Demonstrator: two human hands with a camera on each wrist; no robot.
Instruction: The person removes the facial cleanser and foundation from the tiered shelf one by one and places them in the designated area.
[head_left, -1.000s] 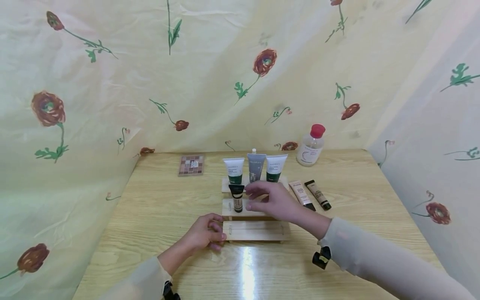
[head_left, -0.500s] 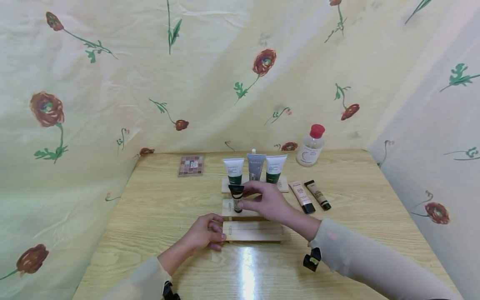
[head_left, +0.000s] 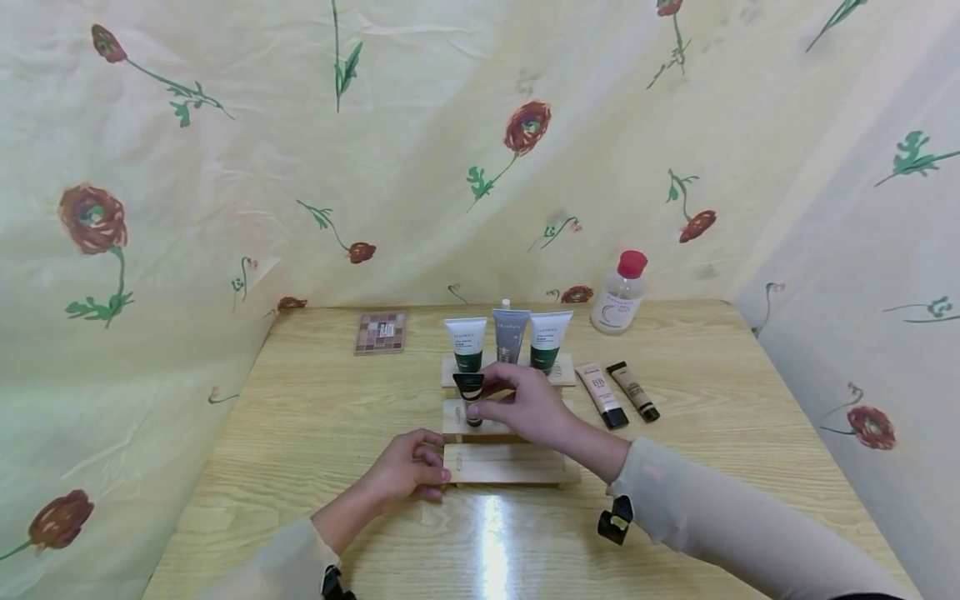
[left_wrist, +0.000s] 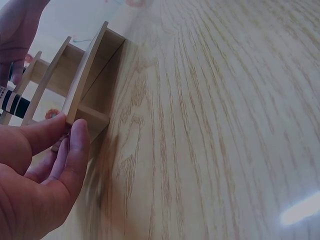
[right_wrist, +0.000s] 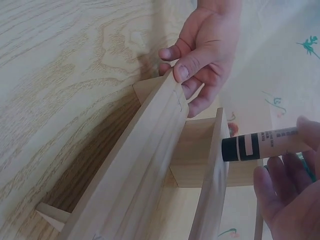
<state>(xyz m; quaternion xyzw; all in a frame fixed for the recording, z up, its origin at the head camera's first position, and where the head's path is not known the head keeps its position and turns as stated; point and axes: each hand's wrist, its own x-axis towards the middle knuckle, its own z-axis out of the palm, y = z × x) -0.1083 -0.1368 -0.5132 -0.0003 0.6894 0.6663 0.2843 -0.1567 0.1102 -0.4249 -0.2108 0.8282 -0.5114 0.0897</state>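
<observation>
As far as we can judge, the work is partway along. Beyond our right hand [head_left: 531,405], a grey tube [head_left: 510,332] and two white-and-green tubes [head_left: 467,338] [head_left: 547,333] stand upright on the top step of the wooden rack [head_left: 506,464]. On its middle step is the small tube [head_left: 472,398], cap down, pinched between our right thumb and fingers. Our left hand [head_left: 412,467] grips the rack's near corner, apart from the right. Off the rack, right of our right hand, lie a pink tube [head_left: 602,395] and a brown tube [head_left: 633,391], seemingly left to place. The wood-grained table [head_left: 322,392] shines before us, bearing a palette [head_left: 380,332] beyond our left hand and a red-capped bottle [head_left: 618,302] beyond our right. Flowered cloth [head_left: 420,150] hangs around.
</observation>
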